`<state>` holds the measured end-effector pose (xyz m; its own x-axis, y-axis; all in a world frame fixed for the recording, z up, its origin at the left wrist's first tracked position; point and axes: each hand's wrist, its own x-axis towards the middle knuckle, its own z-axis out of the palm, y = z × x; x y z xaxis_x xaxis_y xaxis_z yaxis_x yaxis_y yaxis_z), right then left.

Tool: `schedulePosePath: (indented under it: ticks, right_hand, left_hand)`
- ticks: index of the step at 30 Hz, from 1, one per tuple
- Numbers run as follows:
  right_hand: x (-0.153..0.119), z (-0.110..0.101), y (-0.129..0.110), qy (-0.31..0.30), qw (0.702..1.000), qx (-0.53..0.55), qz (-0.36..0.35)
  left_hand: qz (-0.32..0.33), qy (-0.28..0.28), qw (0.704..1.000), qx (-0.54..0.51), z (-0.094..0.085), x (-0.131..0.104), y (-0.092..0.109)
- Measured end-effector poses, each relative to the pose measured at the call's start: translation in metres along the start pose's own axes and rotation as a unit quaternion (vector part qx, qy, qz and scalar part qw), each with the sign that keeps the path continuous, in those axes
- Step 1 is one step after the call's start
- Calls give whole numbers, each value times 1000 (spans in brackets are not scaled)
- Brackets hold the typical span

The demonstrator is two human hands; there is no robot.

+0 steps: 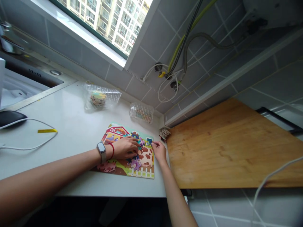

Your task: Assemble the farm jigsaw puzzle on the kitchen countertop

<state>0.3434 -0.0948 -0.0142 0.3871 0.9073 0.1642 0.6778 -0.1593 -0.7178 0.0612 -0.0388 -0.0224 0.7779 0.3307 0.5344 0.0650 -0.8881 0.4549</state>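
Observation:
A colourful farm jigsaw puzzle [145,156] with a red barn, a brown-spotted cow and a white fence lies flat on the white counter. Palm down across its middle rests my left hand [126,147], fingers spread and touching several loose purple and dark blue pieces. A watch and a red cord circle that wrist. At the puzzle's upper right edge, my right hand [159,152] pinches with thumb and forefinger at a dark blue puzzle piece [149,141]. The fingertips partly hide its edge. Purple pieces [135,164] lie loose below my left fingers.
Behind the puzzle stand two clear bubble-wrap bags [101,97] [141,112] with puzzle pieces inside. A bundle of small sticks [164,134] sits in the corner. A wooden board [232,148] borders the right. At left are a sink [35,74], a black object [11,119] and a white cable [30,148].

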Motion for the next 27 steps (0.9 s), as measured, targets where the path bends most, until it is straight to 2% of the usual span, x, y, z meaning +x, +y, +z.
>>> schedulePosePath:
  ticks: [4, 7, 9, 16, 27]
  right_hand:
    - [-11, -3, -1, -13, 998, -19, -54]
    - [-6, 0, -2, -49, 990, -55, -123]
    - [2, 3, -1, -55, 985, -78, -145]
    - [10, 12, 10, -6, 986, -61, -156]
    - [9, 16, 13, 10, 990, -40, -132]
  left_hand:
    - [-4, 4, 1000, 4, 4, -1, -1]
    - [-15, -3, 1000, 4, 4, -2, 1]
    - [-15, -9, 1000, 6, 2, -1, 2]
    - [-31, -20, 999, 13, -1, 1, 6]
    - [-44, -55, 998, 4, -6, 1, 7]
